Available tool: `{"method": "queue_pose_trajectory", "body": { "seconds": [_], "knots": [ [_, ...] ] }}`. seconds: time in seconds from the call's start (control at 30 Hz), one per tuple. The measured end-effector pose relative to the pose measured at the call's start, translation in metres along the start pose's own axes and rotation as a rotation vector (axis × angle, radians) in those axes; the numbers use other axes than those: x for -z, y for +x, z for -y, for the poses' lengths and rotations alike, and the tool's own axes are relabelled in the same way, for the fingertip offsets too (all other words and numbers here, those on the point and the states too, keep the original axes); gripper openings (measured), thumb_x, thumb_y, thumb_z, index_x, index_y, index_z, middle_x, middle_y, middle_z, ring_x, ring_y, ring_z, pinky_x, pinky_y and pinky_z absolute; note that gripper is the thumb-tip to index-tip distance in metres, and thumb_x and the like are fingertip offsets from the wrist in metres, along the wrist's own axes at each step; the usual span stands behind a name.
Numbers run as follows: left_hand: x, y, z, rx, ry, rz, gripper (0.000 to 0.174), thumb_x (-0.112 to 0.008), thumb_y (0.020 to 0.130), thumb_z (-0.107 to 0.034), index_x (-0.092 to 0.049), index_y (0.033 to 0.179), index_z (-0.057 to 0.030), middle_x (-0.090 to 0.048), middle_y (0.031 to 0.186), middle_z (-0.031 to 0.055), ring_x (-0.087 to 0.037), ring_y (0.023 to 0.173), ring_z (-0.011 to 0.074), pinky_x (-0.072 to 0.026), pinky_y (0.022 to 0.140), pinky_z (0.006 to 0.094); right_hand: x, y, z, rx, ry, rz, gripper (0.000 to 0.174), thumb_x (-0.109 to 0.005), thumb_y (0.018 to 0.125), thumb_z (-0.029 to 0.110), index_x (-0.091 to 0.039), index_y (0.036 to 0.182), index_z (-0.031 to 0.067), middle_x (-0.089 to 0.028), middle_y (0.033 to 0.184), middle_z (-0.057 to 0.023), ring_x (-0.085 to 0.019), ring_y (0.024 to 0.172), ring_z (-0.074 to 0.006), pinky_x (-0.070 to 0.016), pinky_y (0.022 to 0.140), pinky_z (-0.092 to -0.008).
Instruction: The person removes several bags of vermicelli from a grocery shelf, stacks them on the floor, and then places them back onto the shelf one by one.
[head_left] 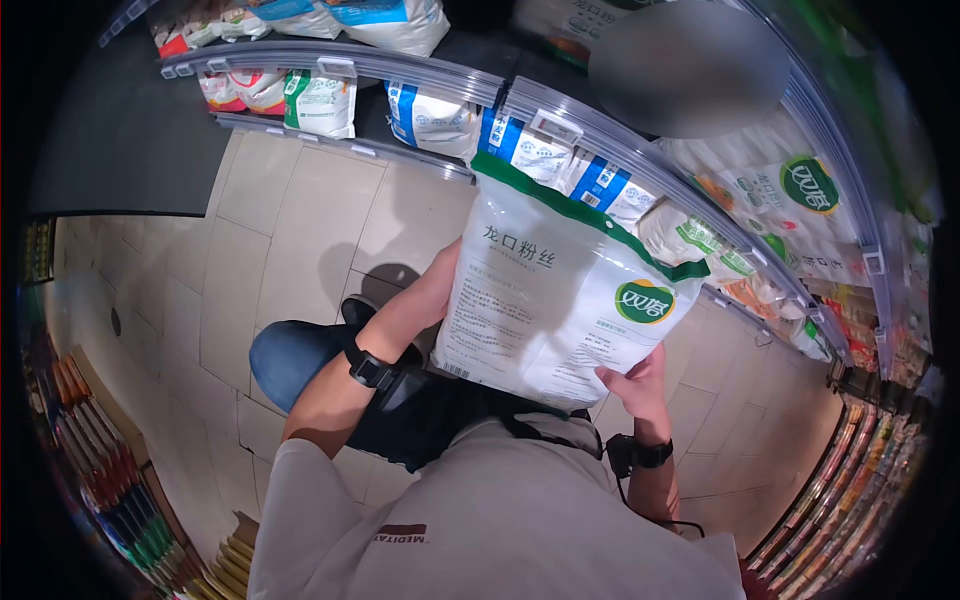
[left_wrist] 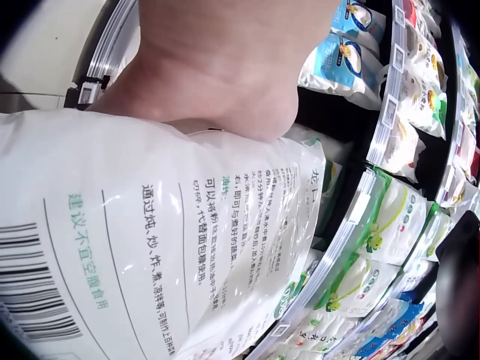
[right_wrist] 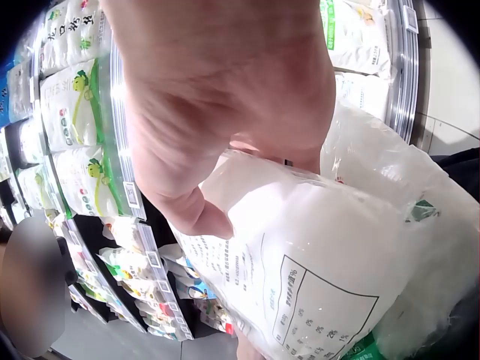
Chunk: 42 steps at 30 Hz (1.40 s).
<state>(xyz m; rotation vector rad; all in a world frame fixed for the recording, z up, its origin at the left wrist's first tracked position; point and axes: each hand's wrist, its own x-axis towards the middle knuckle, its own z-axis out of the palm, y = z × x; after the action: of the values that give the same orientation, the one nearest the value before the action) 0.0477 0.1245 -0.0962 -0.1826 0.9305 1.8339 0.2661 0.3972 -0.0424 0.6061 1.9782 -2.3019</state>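
Observation:
A large white plastic bag (head_left: 540, 300) with a green top edge, dark print and a green oval logo is held tilted above the lap. My left hand (head_left: 440, 283) grips its left side, the fingers hidden behind it. On the lower right side my right hand (head_left: 640, 388) holds the bag, thumb on the printed face. The left wrist view has the hand (left_wrist: 217, 97) at the edge of the bag (left_wrist: 150, 247), fingers out of sight. In the right wrist view the thumb of the hand (right_wrist: 225, 112) presses the bag (right_wrist: 300, 255).
Curved shelves (head_left: 400, 60) of bagged goods run across the front and right, close beyond the held bag. Racks of packets (head_left: 110, 480) stand at the lower left and lower right. A dark panel (head_left: 130, 130) is at the upper left, above the tiled floor (head_left: 235, 250).

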Motion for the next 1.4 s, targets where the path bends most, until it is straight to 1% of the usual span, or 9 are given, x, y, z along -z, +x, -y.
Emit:
{"method": "queue_pose_trajectory", "body": {
  "seconds": [0.1,0.43,0.53,0.93,1.03,1.13,1.23,1.3,1.4],
  "knots": [
    [0.006,0.003,0.003,-0.005,-0.028,0.037,0.056,-0.039,0.116,-0.044,-0.055,0.151,-0.0023,-0.069,0.138,0.0113,-0.070,0.120,0.0200,-0.0573,0.102,0.0347,-0.002,-0.001,0.002,0.001,0.020,0.012,0.083,-0.076,0.077,-0.018,-0.042,0.151,0.0014,-0.063,0.143,-0.0115,-0.062,0.134,-0.0225,-0.0504,0.114,-0.0413],
    [0.012,-0.002,0.003,0.040,0.002,-0.063,0.051,-0.039,0.116,-0.038,-0.059,0.145,-0.0015,-0.071,0.133,0.0113,-0.071,0.118,0.0206,-0.0582,0.100,0.0358,-0.012,-0.003,0.012,0.020,0.005,0.030,0.081,-0.078,0.076,-0.015,-0.045,0.149,-0.0002,-0.064,0.139,-0.0120,-0.064,0.130,-0.0226,-0.0523,0.111,-0.0407],
    [0.022,-0.001,0.009,0.042,0.002,-0.076,0.051,-0.039,0.115,-0.038,-0.061,0.143,-0.0014,-0.072,0.133,0.0116,-0.071,0.117,0.0212,-0.0581,0.100,0.0366,-0.012,-0.005,0.013,0.017,-0.008,0.092,0.081,-0.078,0.080,-0.012,-0.043,0.151,0.0002,-0.063,0.140,-0.0100,-0.062,0.131,-0.0201,-0.0493,0.112,-0.0382],
    [0.030,-0.010,0.013,0.023,-0.057,-0.088,0.051,-0.037,0.114,-0.035,-0.060,0.144,-0.0006,-0.071,0.135,0.0144,-0.071,0.119,0.0262,-0.0583,0.100,0.0394,-0.011,-0.004,0.022,0.116,-0.226,0.224,0.078,-0.086,0.080,-0.003,-0.047,0.148,-0.0009,-0.066,0.135,-0.0100,-0.065,0.123,-0.0178,-0.0517,0.106,-0.0353],
    [0.033,-0.011,0.013,0.027,-0.039,-0.081,0.051,-0.039,0.114,-0.035,-0.060,0.144,-0.0003,-0.071,0.135,0.0144,-0.071,0.119,0.0261,-0.0582,0.100,0.0394,-0.018,-0.005,0.021,0.117,-0.128,0.160,0.078,-0.087,0.080,-0.003,-0.048,0.147,-0.0003,-0.067,0.133,-0.0092,-0.066,0.120,-0.0180,-0.0517,0.106,-0.0351],
    [0.037,-0.012,0.016,0.053,0.010,-0.087,0.050,-0.041,0.114,-0.035,-0.060,0.144,0.0003,-0.071,0.135,0.0143,-0.071,0.119,0.0252,-0.0582,0.100,0.0392,-0.023,-0.003,0.017,-0.009,-0.014,0.140,0.075,-0.088,0.079,-0.002,-0.053,0.145,-0.0008,-0.069,0.130,-0.0092,-0.067,0.117,-0.0181,-0.0525,0.104,-0.0351],
    [0.033,-0.010,0.015,0.077,0.030,-0.093,0.050,-0.045,0.114,-0.036,-0.061,0.143,0.0011,-0.071,0.134,0.0141,-0.071,0.117,0.0238,-0.0583,0.099,0.0387,-0.025,0.003,0.016,0.041,-0.123,0.132,0.069,-0.089,0.078,-0.002,-0.059,0.140,-0.0011,-0.070,0.128,-0.0095,-0.067,0.116,-0.0178,-0.0534,0.103,-0.0356],
    [0.041,-0.010,0.019,0.095,-0.018,-0.075,0.049,-0.048,0.113,-0.035,-0.062,0.142,0.0019,-0.071,0.134,0.0143,-0.072,0.116,0.0228,-0.0584,0.099,0.0379,-0.024,0.001,0.008,0.005,-0.063,0.107,0.068,-0.091,0.076,0.000,-0.061,0.138,-0.0011,-0.071,0.127,-0.0092,-0.068,0.115,-0.0177,-0.0542,0.102,-0.0357],
    [0.051,-0.012,0.028,0.127,0.178,-0.097,0.048,-0.052,0.113,-0.035,-0.061,0.144,0.0020,-0.070,0.134,0.0139,-0.071,0.116,0.0207,-0.0579,0.100,0.0364,-0.021,-0.007,0.003,0.042,-0.085,0.075,0.069,-0.094,0.074,0.002,-0.063,0.136,-0.0012,-0.072,0.126,-0.0088,-0.068,0.113,-0.0173,-0.0550,0.101,-0.0351]
  ]
}}
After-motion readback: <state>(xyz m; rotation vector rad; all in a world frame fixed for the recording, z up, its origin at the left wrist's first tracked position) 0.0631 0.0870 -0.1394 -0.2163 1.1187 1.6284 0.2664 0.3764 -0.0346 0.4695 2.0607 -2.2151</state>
